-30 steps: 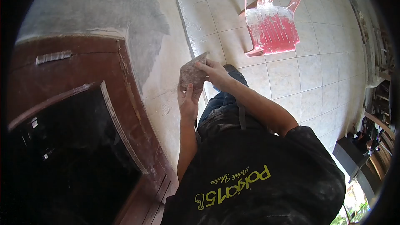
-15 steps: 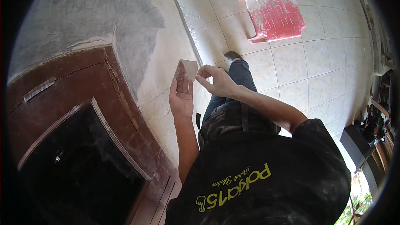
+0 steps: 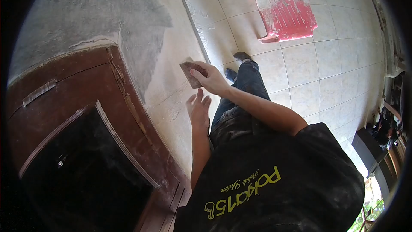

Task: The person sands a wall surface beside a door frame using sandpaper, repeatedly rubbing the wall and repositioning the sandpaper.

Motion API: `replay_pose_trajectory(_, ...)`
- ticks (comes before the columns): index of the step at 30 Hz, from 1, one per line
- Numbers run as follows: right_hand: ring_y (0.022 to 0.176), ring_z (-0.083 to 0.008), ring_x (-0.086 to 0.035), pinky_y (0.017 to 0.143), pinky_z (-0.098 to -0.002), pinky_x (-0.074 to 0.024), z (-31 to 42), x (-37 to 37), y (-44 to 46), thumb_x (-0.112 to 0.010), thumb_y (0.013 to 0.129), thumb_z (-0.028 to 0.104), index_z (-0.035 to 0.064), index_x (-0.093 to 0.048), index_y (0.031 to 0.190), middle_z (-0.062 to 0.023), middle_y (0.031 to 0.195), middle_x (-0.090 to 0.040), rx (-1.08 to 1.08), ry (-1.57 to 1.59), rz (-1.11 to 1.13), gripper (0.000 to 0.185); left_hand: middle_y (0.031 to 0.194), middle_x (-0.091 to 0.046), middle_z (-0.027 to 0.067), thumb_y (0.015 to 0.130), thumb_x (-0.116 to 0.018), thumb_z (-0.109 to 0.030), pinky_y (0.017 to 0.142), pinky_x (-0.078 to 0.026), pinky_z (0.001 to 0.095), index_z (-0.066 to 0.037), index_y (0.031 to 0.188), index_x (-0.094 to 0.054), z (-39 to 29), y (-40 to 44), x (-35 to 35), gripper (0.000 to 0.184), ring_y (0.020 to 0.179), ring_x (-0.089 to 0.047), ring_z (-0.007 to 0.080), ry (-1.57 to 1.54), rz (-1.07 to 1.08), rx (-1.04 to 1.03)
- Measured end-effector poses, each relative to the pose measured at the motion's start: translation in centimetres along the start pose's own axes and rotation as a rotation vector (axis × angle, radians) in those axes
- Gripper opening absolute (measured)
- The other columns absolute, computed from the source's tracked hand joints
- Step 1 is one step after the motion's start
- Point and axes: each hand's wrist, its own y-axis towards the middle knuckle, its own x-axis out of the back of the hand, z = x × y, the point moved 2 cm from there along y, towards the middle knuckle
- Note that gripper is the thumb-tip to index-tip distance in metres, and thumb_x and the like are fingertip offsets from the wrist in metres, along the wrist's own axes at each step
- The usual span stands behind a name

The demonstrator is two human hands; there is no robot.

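Observation:
My right hand is closed around a folded piece of sandpaper, thumb lying on its reddish-brown face. The sandpaper is held up in front of the pale wall, and a lighter edge shows at its top. Just below it is my left hand, fingers loosely bent and apart, with nothing visible in them. One fingertip of that hand comes close to the sandpaper's lower edge; I cannot tell whether they touch.
On the left is a wall with grey and whitish patches above a brown wooden frame around a dark panel. A red plastic chair with white smears stands on the tiled floor. Dark furniture lies at right.
The sandpaper has passed from my left hand to my right, its brown face now towards me. My left hand has dropped lower and its fingers have bent.

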Motion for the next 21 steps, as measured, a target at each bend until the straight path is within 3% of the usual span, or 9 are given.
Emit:
replay_pose_trajectory(2,0.093,-0.0167,-0.063,0.082,-0.0306,-0.0507,0.8,1.7,0.4,-0.060,0.092,0.025,0.0015,-0.059,0.123,-0.0129,0.106,-0.068,-0.034,-0.105,0.134,0.040,0.132,-0.040,0.0237,0.089,-0.068,-0.017,0.095,-0.047,0.0428,-0.006,0.143,-0.010,-0.4,0.3,0.8,0.080,0.115,-0.052,0.0282,0.236,-0.120,-0.202)
replay_pose_trajectory(5,0.094,-0.0184,-0.064,0.082,-0.0304,-0.0515,1.1,2.6,0.6,-0.065,0.088,0.027,-0.0007,-0.057,0.124,-0.0148,0.106,-0.068,-0.171,-0.079,0.383,0.046,0.137,-0.038,0.0233,0.091,-0.066,-0.021,0.095,-0.047,0.0425,-0.013,0.145,-0.013,-0.9,0.7,1.1,0.076,0.120,-0.050,0.0299,0.211,0.034,-0.411)
replay_pose_trajectory(7,0.097,-0.0214,-0.064,0.081,-0.0322,-0.0532,1.6,2.6,0.2,-0.073,0.083,0.028,-0.0030,-0.040,0.136,-0.0189,0.110,-0.065,-0.229,0.047,0.353,0.070,0.142,-0.037,0.0190,0.093,-0.063,-0.027,0.098,-0.045,0.0439,-0.018,0.147,-0.015,-1.5,1.2,0.5,0.073,0.127,-0.045,0.0306,-0.031,0.215,-0.226)
replay_pose_trajectory(9,0.103,-0.0241,-0.062,0.082,-0.0336,-0.0537,2.8,1.9,-0.3,-0.078,0.080,0.027,-0.0028,-0.020,0.146,-0.0224,0.119,-0.060,-0.220,0.254,0.379,0.092,0.139,-0.042,0.0138,0.096,-0.056,-0.033,0.098,-0.046,0.0430,-0.014,0.145,-0.025,-2.0,1.3,-0.2,0.061,0.125,-0.047,0.0288,-0.125,0.189,-0.212)
replay_pose_trajectory(11,0.107,-0.0212,-0.060,0.086,-0.0331,-0.0521,1.6,0.7,-0.9,-0.077,0.080,0.026,0.0009,-0.028,0.145,-0.0168,0.120,-0.060,-0.236,0.316,0.354,0.085,0.137,-0.044,0.0165,0.097,-0.054,-0.032,0.097,-0.048,0.0413,-0.013,0.144,-0.027,-2.0,2.0,0.1,0.057,0.122,-0.051,0.0281,-0.173,0.179,-0.251)
replay_pose_trajectory(13,0.106,-0.0159,-0.058,0.088,-0.0327,-0.0495,1.2,-0.5,-1.2,-0.076,0.081,0.030,0.0036,-0.042,0.138,-0.0110,0.118,-0.061,0.141,0.155,0.325,0.072,0.138,-0.044,0.0154,0.098,-0.052,-0.034,0.097,-0.047,0.0417,-0.010,0.143,-0.030,-2.2,1.6,0.2,0.055,0.123,-0.050,0.0277,-0.167,0.193,-0.287)
replay_pose_trajectory(16,0.104,-0.0165,-0.059,0.090,-0.0332,-0.0468,1.3,-0.7,-2.3,-0.069,0.087,0.029,0.0029,-0.052,0.130,-0.0119,0.114,-0.061,-0.121,-0.118,0.426,0.053,0.138,-0.045,0.0145,0.099,-0.050,-0.035,0.097,-0.047,0.0416,-0.007,0.142,-0.033,-1.7,1.2,0.0,0.054,0.125,-0.048,0.0274,-0.059,0.148,-0.291)
replay_pose_trajectory(19,0.114,-0.0268,-0.057,0.096,-0.0371,-0.0437,-0.2,-2.7,-1.3,-0.059,0.092,0.027,0.0040,-0.051,0.131,-0.0180,0.116,-0.062,0.017,-0.072,0.134,0.046,0.138,-0.045,0.0133,0.100,-0.049,-0.032,0.097,-0.045,0.0410,-0.004,0.143,-0.034,-1.3,0.6,0.4,0.053,0.125,-0.048,0.0257,0.105,0.134,-0.274)
replay_pose_trajectory(21,0.125,-0.0353,-0.047,0.104,-0.0416,-0.0356,-0.4,-4.1,-0.4,-0.044,0.098,0.022,0.0109,-0.045,0.139,-0.0169,0.132,-0.053,0.167,-0.194,0.066,0.042,0.139,-0.044,0.0125,0.100,-0.050,-0.031,0.098,-0.045,0.0412,-0.005,0.144,-0.032,-0.7,0.0,0.6,0.054,0.124,-0.048,0.0250,0.128,0.123,-0.300)
